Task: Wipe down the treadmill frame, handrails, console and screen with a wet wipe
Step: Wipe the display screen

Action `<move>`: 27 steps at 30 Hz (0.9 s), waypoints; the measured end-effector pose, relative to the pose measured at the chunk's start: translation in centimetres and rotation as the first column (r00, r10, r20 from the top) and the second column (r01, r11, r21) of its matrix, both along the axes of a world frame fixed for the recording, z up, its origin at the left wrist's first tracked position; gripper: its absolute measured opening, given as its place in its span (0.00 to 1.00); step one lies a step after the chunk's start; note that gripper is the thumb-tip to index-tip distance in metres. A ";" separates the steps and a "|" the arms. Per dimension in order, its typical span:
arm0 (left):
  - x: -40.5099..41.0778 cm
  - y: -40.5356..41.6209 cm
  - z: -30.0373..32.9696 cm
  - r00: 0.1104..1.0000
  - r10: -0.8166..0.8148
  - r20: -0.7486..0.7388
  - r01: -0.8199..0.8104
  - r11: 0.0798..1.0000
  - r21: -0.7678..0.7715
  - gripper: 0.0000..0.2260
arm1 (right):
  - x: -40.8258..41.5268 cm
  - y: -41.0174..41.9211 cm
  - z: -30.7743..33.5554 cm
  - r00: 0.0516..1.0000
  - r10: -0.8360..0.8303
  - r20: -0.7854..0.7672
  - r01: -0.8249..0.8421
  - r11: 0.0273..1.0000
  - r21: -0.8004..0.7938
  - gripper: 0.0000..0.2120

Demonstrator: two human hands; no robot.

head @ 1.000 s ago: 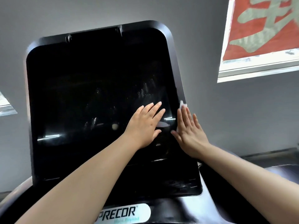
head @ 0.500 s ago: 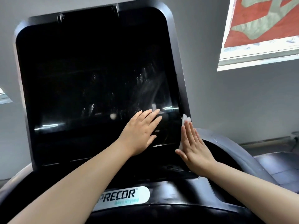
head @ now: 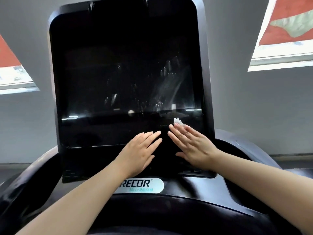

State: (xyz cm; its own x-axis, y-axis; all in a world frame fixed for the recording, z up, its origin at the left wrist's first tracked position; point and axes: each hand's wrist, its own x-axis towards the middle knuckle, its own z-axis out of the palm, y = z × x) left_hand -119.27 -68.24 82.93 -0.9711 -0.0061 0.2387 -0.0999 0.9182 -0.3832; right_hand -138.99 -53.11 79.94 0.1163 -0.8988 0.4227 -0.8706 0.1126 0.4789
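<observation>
1. Hands: both lie flat on the lower band of the glossy black rectangular treadmill screen (head: 128, 78), side by side with a small gap between them.
2. Left hand (head: 141, 150): palm down, fingers straight and close together, pointing up and to the right; nothing seen under it or in it. It rests on the dark glass near the bottom edge of the screen.
3. Right hand (head: 193, 146): palm down, fingers straight and slightly spread, pointing up and to the left. It presses the crumpled white wet wipe (head: 178, 122) against the glass; only a tuft of the wipe shows past the fingertips, the remainder hidden under the hand.
4. Wipe location: lower right part of the screen, just inside the black rounded bezel (head: 205, 82).
5. Screen surface: pale streaks and droplet marks visible on the right half, above the right hand; thin bright reflections run across the lower third.
6. Black curved plastic console housing (head: 194, 185) sits below the screen; a silver oval logo badge (head: 144, 185) reading "RECOR" is partly covered by the left forearm.
7. Background: grey wall (head: 254, 107) with 2 red-and-white posters, 1 at upper right (head: 286, 28) and 1 at left (head: 11, 68).
</observation>
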 end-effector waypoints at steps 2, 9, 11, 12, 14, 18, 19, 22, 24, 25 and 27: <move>0.2 0.2 -0.1 1.000 0.001 -0.010 -0.001 1.000 -0.017 0.25 | -1.2 1.4 0.6 0.997 0.026 -0.066 -0.023 0.999 0.047 0.34; 0.5 0.7 -0.9 0.997 0.005 -0.080 -0.010 0.999 -0.053 0.30 | -5.6 5.2 2.9 0.968 0.043 -0.247 -0.018 0.995 0.102 0.34; 0.5 0.9 -1.0 0.995 0.001 -0.096 -0.006 0.999 -0.047 0.30 | -6.1 5.2 2.9 0.961 0.050 -0.273 -0.016 0.992 0.123 0.31; 0.5 1.0 -0.9 0.995 -0.004 -0.103 -0.001 0.999 -0.046 0.30 | -6.2 5.0 2.9 0.959 0.060 -0.276 -0.024 0.991 0.130 0.29; 0.6 1.1 -0.7 0.993 -0.007 -0.114 0.002 0.999 -0.046 0.30 | -5.8 4.1 3.1 0.957 0.113 -0.266 -0.073 0.985 0.155 0.29; 1.2 0.9 -0.6 0.994 -0.007 -0.111 0.003 0.999 -0.041 0.31 | -3.8 0.2 3.5 0.922 0.263 -0.283 -0.204 0.953 0.222 0.34; 1.4 0.8 -0.6 0.994 -0.002 -0.112 -0.002 0.999 -0.038 0.31 | -2.9 -1.0 3.5 0.907 0.302 -0.295 -0.237 0.943 0.234 0.34; 2.1 0.6 -0.7 0.992 0.035 -0.121 -0.038 0.999 -0.017 0.32 | -0.7 -3.3 3.5 0.887 0.334 -0.319 -0.253 0.929 0.270 0.32; 2.6 0.3 -0.7 0.993 0.046 -0.110 -0.047 0.999 -0.015 0.33 | -0.8 -2.5 3.6 0.902 0.299 -0.312 -0.216 0.937 0.273 0.33; 2.7 0.2 -0.7 0.993 0.047 -0.110 -0.049 0.999 -0.015 0.33 | -1.4 -1.6 3.8 0.912 0.282 -0.297 -0.202 0.941 0.273 0.34; 2.9 0.2 -0.9 0.993 0.045 -0.113 -0.047 0.999 -0.011 0.33 | -3.3 1.1 4.0 0.919 0.270 -0.288 -0.192 0.943 0.270 0.35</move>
State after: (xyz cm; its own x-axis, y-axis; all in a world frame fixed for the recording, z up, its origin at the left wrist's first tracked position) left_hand -116.36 -68.05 82.03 -0.9369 -0.0464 0.3465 -0.1853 0.9063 -0.3798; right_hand -142.30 -51.99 83.97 0.4254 -0.8980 0.1125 -0.6569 -0.2208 0.7209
